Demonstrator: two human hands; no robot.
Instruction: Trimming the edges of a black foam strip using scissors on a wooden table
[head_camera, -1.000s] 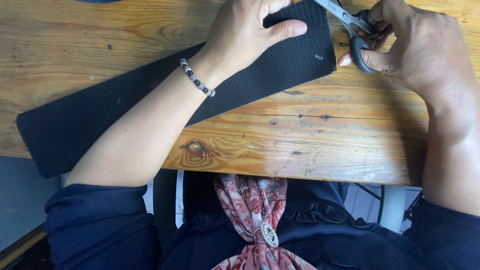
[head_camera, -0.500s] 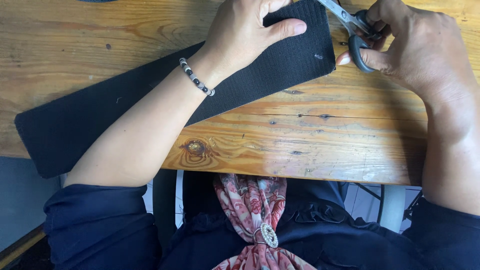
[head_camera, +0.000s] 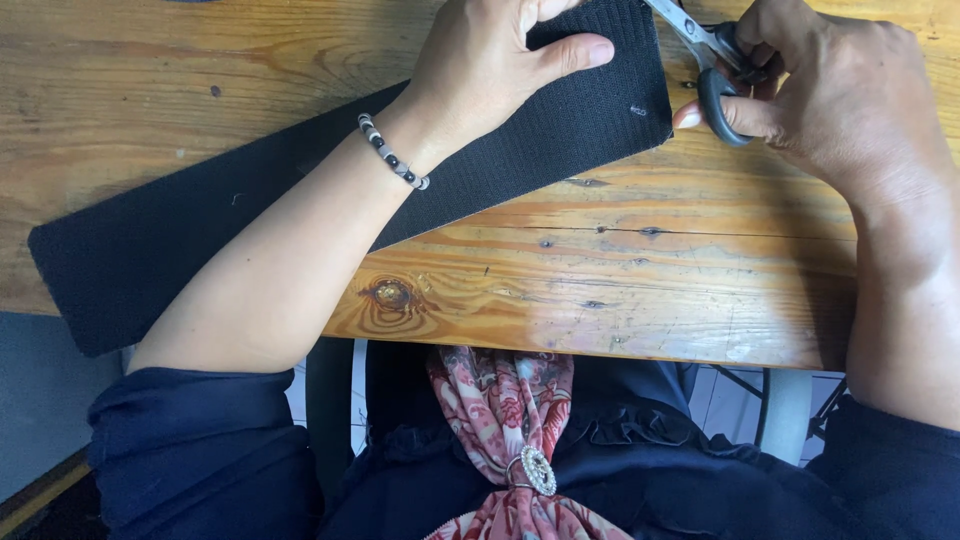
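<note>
Little has shifted: the left hand (head_camera: 490, 70) still presses the black webbing strip (head_camera: 560, 150) flat on the table (head_camera: 650, 290), while the right hand (head_camera: 840, 110), fingers closed through the scissors (head_camera: 715, 60), seems barely advanced.

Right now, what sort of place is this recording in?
Probably a small sewing or craft workplace: a bare wooden table, a long black fabric strip pressed down by the left hand, scissors in the right hand.
</note>
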